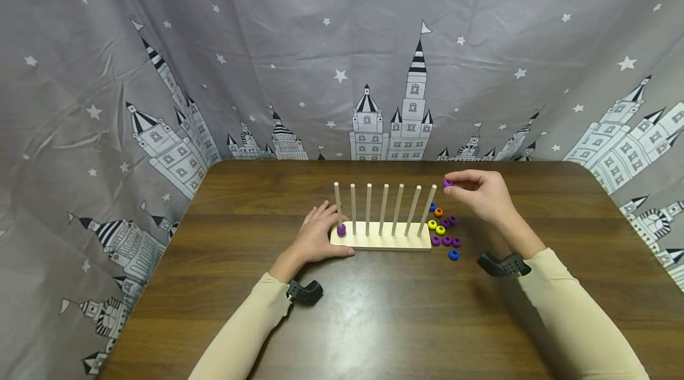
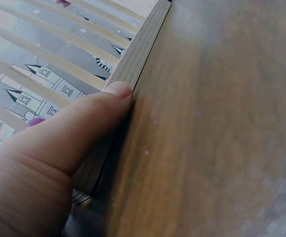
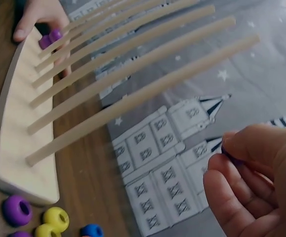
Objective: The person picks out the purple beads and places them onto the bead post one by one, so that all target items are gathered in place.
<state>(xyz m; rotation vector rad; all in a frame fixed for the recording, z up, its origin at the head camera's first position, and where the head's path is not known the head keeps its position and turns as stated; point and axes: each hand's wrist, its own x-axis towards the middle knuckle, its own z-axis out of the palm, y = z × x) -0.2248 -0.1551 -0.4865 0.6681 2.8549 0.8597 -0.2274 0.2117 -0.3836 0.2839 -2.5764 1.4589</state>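
A wooden peg stand (image 1: 392, 241) with a row of several upright pegs rests on the table. My left hand (image 1: 316, 238) holds its left end, the thumb along the front edge and the fingers behind. Two purple beads (image 1: 341, 230) sit stacked low on the leftmost peg, beside that hand. Between thumb and index finger my right hand (image 1: 488, 197) pinches another purple bead (image 1: 447, 183), raised near the top of the rightmost peg and just right of it. The right wrist view shows this bead mostly hidden by the fingers.
Loose beads lie by the stand's right end: several purple ones (image 1: 446, 240), two yellow (image 1: 440, 230), an orange bead (image 1: 438, 212) and blue ones (image 1: 453, 255). A grey curtain (image 1: 299, 71) with castles and stars hangs behind the brown wooden table (image 1: 374, 320).
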